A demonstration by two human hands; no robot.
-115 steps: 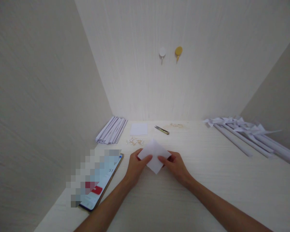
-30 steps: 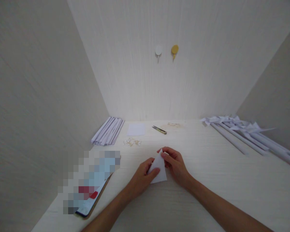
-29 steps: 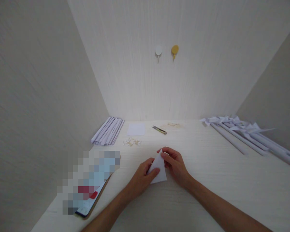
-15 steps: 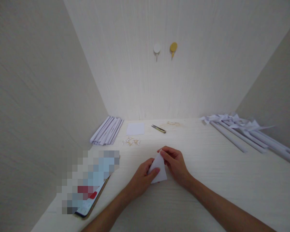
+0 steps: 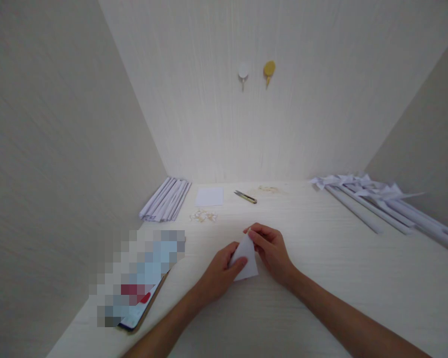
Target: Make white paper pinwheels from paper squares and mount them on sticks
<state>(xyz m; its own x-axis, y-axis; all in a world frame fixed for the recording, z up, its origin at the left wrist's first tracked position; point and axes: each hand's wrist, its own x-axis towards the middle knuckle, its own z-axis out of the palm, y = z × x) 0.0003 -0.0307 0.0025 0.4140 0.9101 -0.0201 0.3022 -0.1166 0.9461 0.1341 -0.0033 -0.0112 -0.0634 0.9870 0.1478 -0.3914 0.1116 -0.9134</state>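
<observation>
Phone (image 5: 144, 306): lower left, screen mostly pixelated, lettering unreadable, a red patch showing.
Folded paper (image 5: 248, 248): just below centre, smooth white, tapering upward to a point.
Left hand (image 5: 221, 271): I'm clamped on the paper's left side, thumb across its face.
Right hand (image 5: 272, 248): I'm pinching its tip, well apart from the long paper rods (image 5: 395, 214) at far right.
Snips (image 5: 245, 197): metal blades pointing left, near the tabletop's back edge (image 5: 227, 183).

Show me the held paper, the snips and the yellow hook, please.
Held paper (image 5: 250, 251): head view, on its visible face.
Snips (image 5: 245, 197): head view, on the handle near mid-length.
Yellow hook (image 5: 269, 68): head view, on its round disc.
</observation>
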